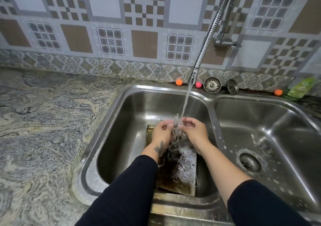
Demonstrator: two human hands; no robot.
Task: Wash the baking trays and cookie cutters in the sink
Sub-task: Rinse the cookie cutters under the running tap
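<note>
The steel sink (121, 114) has two basins. A tray (180, 173) lies flat in the left basin, dark with burnt stains, wet and bubbly, brownish along its rim. A scalloped cutter (177, 153) rests on it. Above it, under the running tap (193, 77), the left hand (162, 132) and right hand (193, 130) curl around a small metal piece (175, 126), too blurred to identify.

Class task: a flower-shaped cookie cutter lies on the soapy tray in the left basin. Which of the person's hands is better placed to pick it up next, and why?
Probably the left hand. The flower-shaped cookie cutter lies on the tray just below that wrist, nearer than the right hand. Both hands are busy under the water stream, so either must free up first.
</note>
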